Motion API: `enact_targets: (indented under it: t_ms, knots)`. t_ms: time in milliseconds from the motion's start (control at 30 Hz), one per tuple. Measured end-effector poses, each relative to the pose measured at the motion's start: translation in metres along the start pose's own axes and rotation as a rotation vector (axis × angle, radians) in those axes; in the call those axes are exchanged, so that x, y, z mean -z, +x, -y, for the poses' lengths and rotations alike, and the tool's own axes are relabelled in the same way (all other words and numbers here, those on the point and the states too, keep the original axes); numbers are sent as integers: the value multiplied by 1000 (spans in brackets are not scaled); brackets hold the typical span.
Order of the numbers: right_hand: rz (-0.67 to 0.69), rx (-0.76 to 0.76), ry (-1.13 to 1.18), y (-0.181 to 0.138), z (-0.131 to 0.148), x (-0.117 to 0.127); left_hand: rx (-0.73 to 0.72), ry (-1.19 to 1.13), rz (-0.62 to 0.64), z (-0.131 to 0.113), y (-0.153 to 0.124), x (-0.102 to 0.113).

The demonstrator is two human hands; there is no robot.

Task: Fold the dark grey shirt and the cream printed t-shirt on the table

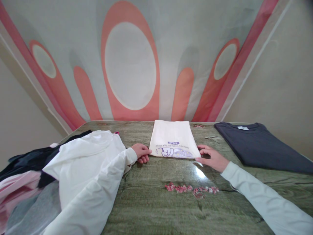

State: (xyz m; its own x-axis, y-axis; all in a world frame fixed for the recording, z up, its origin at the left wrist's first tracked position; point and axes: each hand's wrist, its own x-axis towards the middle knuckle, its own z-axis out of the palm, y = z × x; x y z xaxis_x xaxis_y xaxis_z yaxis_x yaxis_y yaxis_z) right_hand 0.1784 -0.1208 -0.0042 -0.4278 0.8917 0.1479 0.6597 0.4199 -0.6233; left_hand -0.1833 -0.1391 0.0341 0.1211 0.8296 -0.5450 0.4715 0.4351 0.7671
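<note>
A folded cream garment (172, 133) lies flat near the table's far edge, in the middle of the head view. Purple printing, with the word BELLE and a cartoon figure, runs along its near part and reads upside down from here. My left hand (141, 152) pinches its near left corner between thumb and fingers. At the near right corner, my right hand (212, 159) has its thumb on the front edge and its fingers along the side, gripping the corner.
To the left, a loose pile holds a white garment (85, 160), black cloth (31, 160), pink cloth (22, 186) and grey cloth (39, 209). A folded dark grey T-shirt (261, 147) lies at right. The wood-patterned table (156, 209) meets a patterned backdrop (168, 58).
</note>
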Motion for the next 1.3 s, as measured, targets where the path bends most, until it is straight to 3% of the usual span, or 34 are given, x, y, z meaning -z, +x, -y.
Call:
enact_targets:
  t_ms: [367,567,900,1300]
  knots:
    - [32,10,8,-2,-6,-1,-10,-143,181,7,-5,9]
    - [29,-9,29,-1,-6,-1,17,-19,114,2,-9,7]
    - [18,13,45,-3,-1,3,-15,131,104,-1,-11,6]
    - [-46,24,-59,-2,-5,-1,-27,145,94,3,-8,4]
